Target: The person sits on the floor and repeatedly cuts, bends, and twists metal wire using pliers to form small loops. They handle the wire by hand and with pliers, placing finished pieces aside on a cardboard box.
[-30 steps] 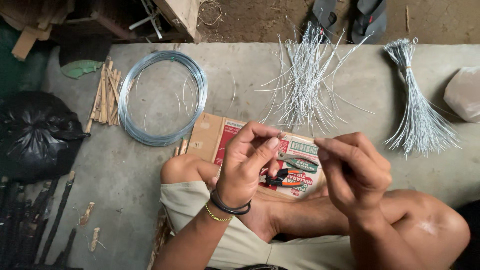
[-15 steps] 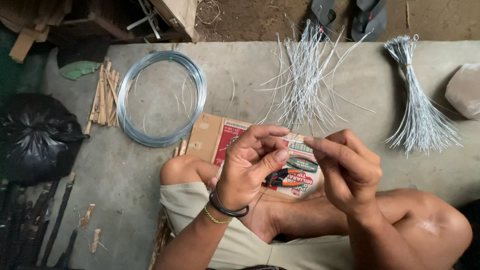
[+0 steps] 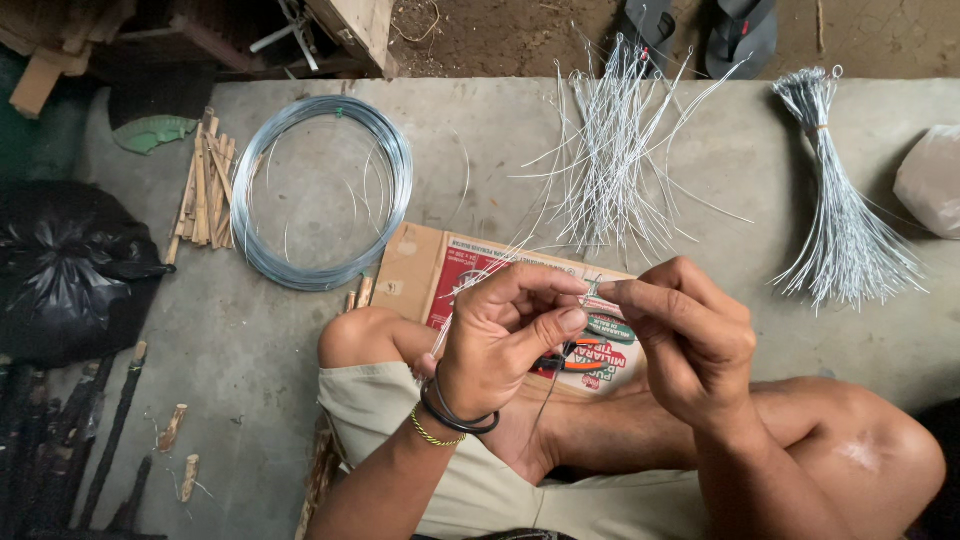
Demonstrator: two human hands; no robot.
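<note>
Head view shows the left hand [image 3: 500, 335] and right hand [image 3: 680, 335] pinching 1 thin wire [image 3: 590, 291] over the cardboard box [image 3: 420, 270]; its springy end could likely slip free and prick a fingertip.

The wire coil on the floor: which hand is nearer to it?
Left. The left hand is just down-right of the wire coil, apart from it; the right hand is farther right, beyond the left, over the cardboard box.

Flat cardboard box [image 3: 420, 272] lying on the concrete, brown with a red-and-white printed panel, possibly green patches, half hidden behind hands.
</note>
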